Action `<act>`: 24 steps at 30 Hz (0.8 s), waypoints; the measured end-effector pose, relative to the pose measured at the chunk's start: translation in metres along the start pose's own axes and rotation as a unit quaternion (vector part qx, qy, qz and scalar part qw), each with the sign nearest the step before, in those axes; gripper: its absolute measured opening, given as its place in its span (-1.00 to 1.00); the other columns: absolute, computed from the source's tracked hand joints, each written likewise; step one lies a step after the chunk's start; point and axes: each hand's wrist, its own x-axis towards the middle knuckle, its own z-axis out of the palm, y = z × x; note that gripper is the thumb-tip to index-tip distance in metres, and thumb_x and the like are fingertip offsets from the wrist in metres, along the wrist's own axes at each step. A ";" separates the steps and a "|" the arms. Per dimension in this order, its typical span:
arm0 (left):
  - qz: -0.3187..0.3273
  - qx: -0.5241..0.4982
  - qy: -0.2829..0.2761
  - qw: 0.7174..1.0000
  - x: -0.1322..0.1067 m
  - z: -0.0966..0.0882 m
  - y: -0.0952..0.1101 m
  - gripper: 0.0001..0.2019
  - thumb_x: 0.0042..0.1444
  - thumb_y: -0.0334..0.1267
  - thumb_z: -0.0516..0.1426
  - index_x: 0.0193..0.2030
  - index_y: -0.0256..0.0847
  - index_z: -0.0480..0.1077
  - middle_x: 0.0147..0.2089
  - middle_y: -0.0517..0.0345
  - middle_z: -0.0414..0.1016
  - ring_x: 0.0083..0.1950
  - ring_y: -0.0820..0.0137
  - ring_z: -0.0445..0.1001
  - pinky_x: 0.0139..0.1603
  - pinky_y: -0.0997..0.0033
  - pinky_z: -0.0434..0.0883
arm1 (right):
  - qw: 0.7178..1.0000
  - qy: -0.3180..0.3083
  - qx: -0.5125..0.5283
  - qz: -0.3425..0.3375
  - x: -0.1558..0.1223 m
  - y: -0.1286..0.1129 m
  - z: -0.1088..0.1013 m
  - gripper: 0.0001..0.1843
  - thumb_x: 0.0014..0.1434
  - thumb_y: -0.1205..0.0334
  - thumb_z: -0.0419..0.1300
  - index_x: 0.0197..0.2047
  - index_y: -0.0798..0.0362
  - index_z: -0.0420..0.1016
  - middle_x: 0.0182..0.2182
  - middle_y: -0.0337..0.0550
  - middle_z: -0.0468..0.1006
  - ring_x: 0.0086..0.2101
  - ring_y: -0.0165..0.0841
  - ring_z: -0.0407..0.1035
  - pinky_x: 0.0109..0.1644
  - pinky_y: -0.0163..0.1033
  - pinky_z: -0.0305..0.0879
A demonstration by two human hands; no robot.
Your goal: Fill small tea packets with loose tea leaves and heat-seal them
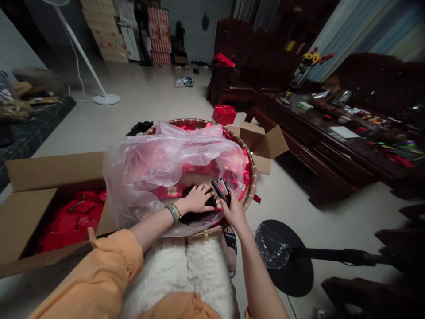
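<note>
Pressing and clamping appears to be the step in hand, all at the near edge of the woven basket [252, 177].

- Left of the basket: large cardboard box [49, 195], flaps open, red packets [73, 217] inside.
- In the basket: clear plastic bag [159, 159] over more red goods.
- Left hand [197, 198]: open, fingers spread flat on a dark bundle [199, 216] at the basket's near rim.
- Right hand [234, 212]: closed around a black two-bladed tool [221, 191], blades parted and touching the bundle just beside the left fingertips.
- Right of the basket: small open carton [262, 144]; nearer, a black round stand base [292, 270].

Judgement: closing the blades calls for keeping the left fingers clear and the bundle pinned.
</note>
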 end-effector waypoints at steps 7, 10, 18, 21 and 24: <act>0.045 -0.004 -0.096 0.994 -0.042 -0.027 0.006 -0.57 -0.01 -0.03 0.20 0.00 -0.12 0.42 0.03 -0.06 0.42 0.11 0.09 0.30 0.12 0.10 0.24 | 0.998 -0.040 -0.040 0.012 -0.001 -0.008 0.001 -0.41 0.17 0.18 0.05 0.25 0.11 0.08 -0.03 0.10 0.47 -0.09 -0.13 0.42 -0.06 -0.12 0.32; -0.036 0.002 -0.076 0.996 -0.061 -0.033 0.001 -0.31 -0.13 0.01 0.27 0.19 0.00 0.26 0.29 -0.07 0.17 0.31 -0.09 0.04 0.23 -0.12 0.06 | 0.997 -0.049 -0.051 -0.013 0.001 -0.015 0.003 -0.41 0.19 0.18 0.04 0.26 0.10 0.05 0.08 0.12 0.38 -0.03 -0.13 0.38 -0.05 -0.13 0.30; -0.209 0.031 -0.142 0.967 -0.084 -0.024 -0.002 -0.02 -0.22 -0.22 0.32 0.35 0.04 -0.06 0.40 -0.17 -0.08 0.35 -0.17 -0.08 0.09 -0.25 0.20 | 0.991 -0.080 -0.104 -0.030 -0.001 -0.024 0.004 -0.46 0.19 0.17 0.10 0.21 0.10 0.15 -0.03 0.08 0.45 -0.04 -0.19 0.34 -0.04 -0.20 0.24; -0.214 0.034 -0.130 0.968 -0.087 -0.027 -0.005 -0.09 -0.19 -0.29 0.29 0.33 0.01 0.00 0.39 -0.14 -0.05 0.34 -0.11 -0.05 0.09 -0.15 0.25 | 0.986 -0.056 -0.155 -0.027 0.001 -0.023 0.007 -0.50 0.19 0.21 0.08 0.19 0.12 0.19 -0.05 0.08 0.44 -0.06 -0.19 0.30 -0.05 -0.19 0.21; -0.225 0.034 -0.128 0.965 -0.089 -0.028 -0.008 -0.15 -0.19 -0.30 0.29 0.29 -0.03 0.06 0.37 -0.12 -0.03 0.34 -0.05 -0.04 0.11 -0.07 0.28 | 0.978 -0.047 -0.203 -0.021 0.004 -0.023 0.012 -0.51 0.17 0.27 0.08 0.17 0.18 0.21 -0.06 0.12 0.44 -0.06 -0.16 0.25 -0.03 -0.14 0.19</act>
